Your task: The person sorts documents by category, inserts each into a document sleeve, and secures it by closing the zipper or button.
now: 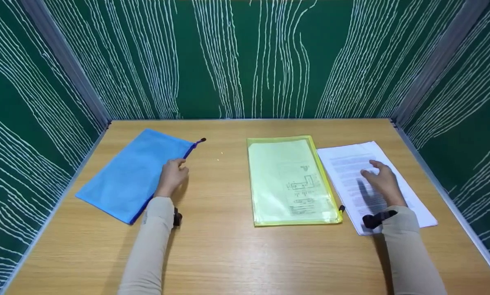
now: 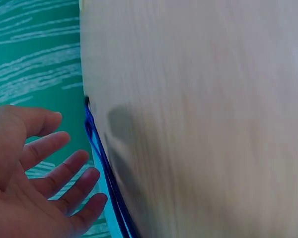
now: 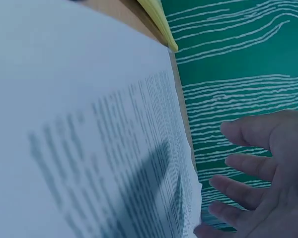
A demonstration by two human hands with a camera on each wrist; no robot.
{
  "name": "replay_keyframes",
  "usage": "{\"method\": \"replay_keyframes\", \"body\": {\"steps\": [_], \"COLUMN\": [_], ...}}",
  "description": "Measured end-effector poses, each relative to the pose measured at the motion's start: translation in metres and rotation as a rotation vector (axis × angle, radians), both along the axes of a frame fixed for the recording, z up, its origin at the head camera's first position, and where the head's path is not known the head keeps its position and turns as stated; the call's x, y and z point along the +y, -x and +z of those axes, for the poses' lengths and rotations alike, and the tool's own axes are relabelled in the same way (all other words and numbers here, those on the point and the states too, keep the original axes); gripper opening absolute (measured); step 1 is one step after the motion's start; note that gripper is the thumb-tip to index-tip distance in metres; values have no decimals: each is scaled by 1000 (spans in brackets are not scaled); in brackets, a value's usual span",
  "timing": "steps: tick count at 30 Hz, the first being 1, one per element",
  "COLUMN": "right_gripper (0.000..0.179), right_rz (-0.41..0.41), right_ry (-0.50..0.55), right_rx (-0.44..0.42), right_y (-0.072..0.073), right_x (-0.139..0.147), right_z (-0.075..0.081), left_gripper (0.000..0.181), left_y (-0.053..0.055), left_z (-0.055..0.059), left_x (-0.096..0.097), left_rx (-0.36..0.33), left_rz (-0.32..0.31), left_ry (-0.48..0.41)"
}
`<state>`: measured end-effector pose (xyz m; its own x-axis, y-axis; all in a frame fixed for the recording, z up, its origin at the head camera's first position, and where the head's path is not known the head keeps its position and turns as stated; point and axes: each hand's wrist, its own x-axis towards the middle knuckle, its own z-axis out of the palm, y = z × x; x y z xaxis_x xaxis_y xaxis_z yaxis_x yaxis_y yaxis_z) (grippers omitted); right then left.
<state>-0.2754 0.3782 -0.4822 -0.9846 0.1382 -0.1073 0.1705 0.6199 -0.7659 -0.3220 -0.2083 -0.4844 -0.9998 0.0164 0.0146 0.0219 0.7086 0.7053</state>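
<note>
My left hand [image 1: 172, 177] hovers at the right edge of a blue zip folder [image 1: 134, 174], its fingers spread and holding nothing in the left wrist view. A dark blue zipper edge [image 2: 109, 173] runs along that side, ending in a dark pull. Over a stack of printed paper sheets [image 1: 351, 164] is my right hand [image 1: 383, 182], fingers apart with nothing between them, casting a shadow on the text. Between the hands lies a yellow zip folder [image 1: 281, 153] with a printed sheet visible through its clear front. Its right side is close against the paper stack.
A light wood table [image 1: 224, 254] bears everything. Green panels [image 1: 187, 61] with white wavy lines stand at the back and both sides, joined by grey posts [image 1: 437, 61]. Small pale specks dot the wood between the folders.
</note>
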Motion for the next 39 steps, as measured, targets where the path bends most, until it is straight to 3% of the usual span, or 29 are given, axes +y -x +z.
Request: {"method": "replay_keyframes", "body": {"steps": [5,8,15,23,30,35,39], "right_gripper": [69,74,80,87,93,97,99], "right_rz": [-27,-58,-87,-209,-222,-232,-208], "right_ry": [-37,-60,-167,-142,-99,-100,-170], "right_rx": [-16,-90,-215,-370,-416,-428,-417], "right_y": [-1,-2,-2,1,-4,-5,-5], "right_x": [15,24,39,41,46,47,48], "right_z": [3,6,6,3,-1,1,4], "left_gripper": [46,51,54,54,50,47,45], "left_y": [-6,-9,-15,-16,-19,-20,-19], "left_z": [1,3,4,4,6,7,7], "left_x": [-19,-28,-47,-58,-61,-63,-63], "left_rx": [-19,-69,-107,-137,-182,-171,-160], "left_rz": [39,55,39,22,18,8,6], "left_ry": [49,93,216,276,221,228,232]}}
